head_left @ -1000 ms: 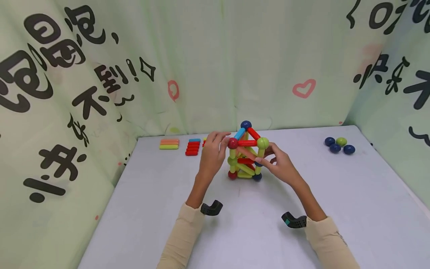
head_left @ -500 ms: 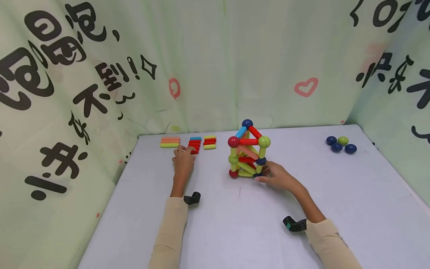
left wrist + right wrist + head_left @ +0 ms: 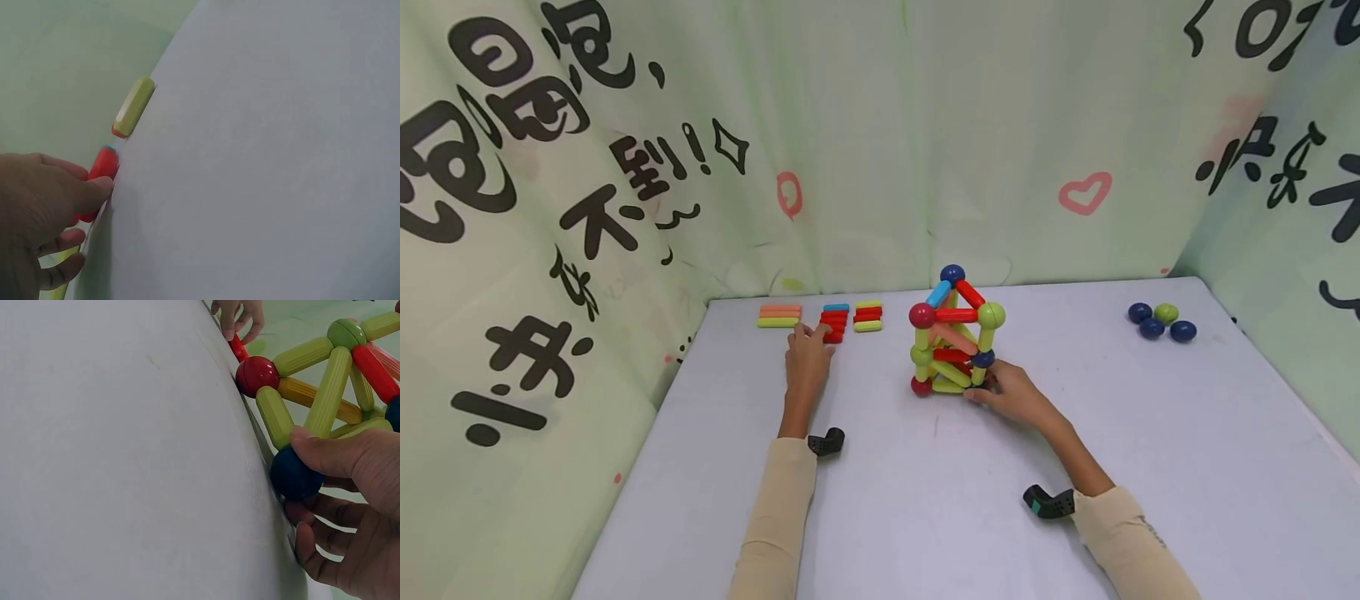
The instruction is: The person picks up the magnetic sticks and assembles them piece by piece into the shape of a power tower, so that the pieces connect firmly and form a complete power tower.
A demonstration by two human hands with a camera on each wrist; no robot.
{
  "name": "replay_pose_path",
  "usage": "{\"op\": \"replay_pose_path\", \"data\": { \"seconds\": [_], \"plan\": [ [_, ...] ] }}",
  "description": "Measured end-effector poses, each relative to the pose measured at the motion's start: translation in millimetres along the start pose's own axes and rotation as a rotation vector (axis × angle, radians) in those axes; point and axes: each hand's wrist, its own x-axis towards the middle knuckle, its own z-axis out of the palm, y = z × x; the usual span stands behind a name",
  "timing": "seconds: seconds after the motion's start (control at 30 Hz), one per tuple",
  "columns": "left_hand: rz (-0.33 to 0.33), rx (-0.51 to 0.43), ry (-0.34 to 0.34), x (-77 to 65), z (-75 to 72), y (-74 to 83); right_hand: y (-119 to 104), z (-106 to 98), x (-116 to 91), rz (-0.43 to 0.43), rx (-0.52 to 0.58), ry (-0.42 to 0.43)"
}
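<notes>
A tower of coloured magnetic rods and balls [image 3: 957,316] stands upright mid-table in the head view, topped by a blue ball. My right hand [image 3: 1017,393] is at its lower right corner. In the right wrist view its thumb and fingers grip the bottom blue ball [image 3: 297,474], with yellow-green rods rising from it. My left hand [image 3: 807,362] reaches to the row of red rods left of the tower. Up close in the left wrist view, its thumb and index finger pinch a red rod [image 3: 104,164], while the other fingers stay loosely bent.
Left of the left hand lie orange and yellow-green rods [image 3: 778,322]. Another stack of red and yellow-green rods [image 3: 868,317] lies between that hand and the tower. Several loose balls [image 3: 1152,328], blue and green, sit at the far right. A printed curtain [image 3: 865,150] hangs behind the table.
My left hand has left the tower's upper left side and moved left to the red rods. My right hand has slid down from mid-height to the bottom blue ball.
</notes>
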Motion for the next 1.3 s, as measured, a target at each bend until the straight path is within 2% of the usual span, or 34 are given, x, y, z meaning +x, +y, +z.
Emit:
{"op": "replay_pose_path", "data": {
  "seconds": [0.2, 0.47, 0.6, 0.67, 0.73, 0.87, 0.97, 1.07, 1.2, 1.3],
  "plan": [
    [0.023, -0.010, -0.019, 3.4, -0.6, -3.7, -4.4, 2.1, -0.3, 0.001, 0.002, 0.022],
    [-0.003, -0.006, -0.089, 1.3, -2.2, -7.8, -5.6, 6.1, -0.9, 0.018, -0.012, 0.034],
    [0.034, 0.035, -0.098, -3.6, -5.0, -3.5, -5.3, 7.6, -1.6, 0.023, -0.019, 0.042],
    [0.062, 0.015, -0.084, -4.6, -7.8, 2.0, -5.0, 7.9, -1.3, 0.022, -0.021, 0.049],
    [0.099, -0.049, -0.069, -3.6, -12.5, 11.2, -4.7, 7.8, -0.5, 0.018, -0.023, 0.055],
    [0.196, -0.299, -0.064, 2.6, -26.2, 38.3, -4.9, 7.3, 1.3, 0.010, -0.016, 0.063],
    [0.252, -0.495, -0.100, 7.5, -37.9, 62.0, -5.7, 6.7, 2.1, 0.002, -0.015, 0.067],
    [0.282, -0.638, -0.136, 11.4, -50.2, 86.4, -5.6, 6.3, 1.9, 0.002, -0.015, 0.068],
    [0.340, -0.750, -0.145, 17.9, -66.6, 119.9, -4.9, 6.4, 0.6, 0.011, -0.015, 0.070],
    [0.400, -0.759, -0.139, 24.7, -75.4, 143.2, -4.0, 7.4, -0.3, 0.012, -0.025, 0.074]
  ]
}}
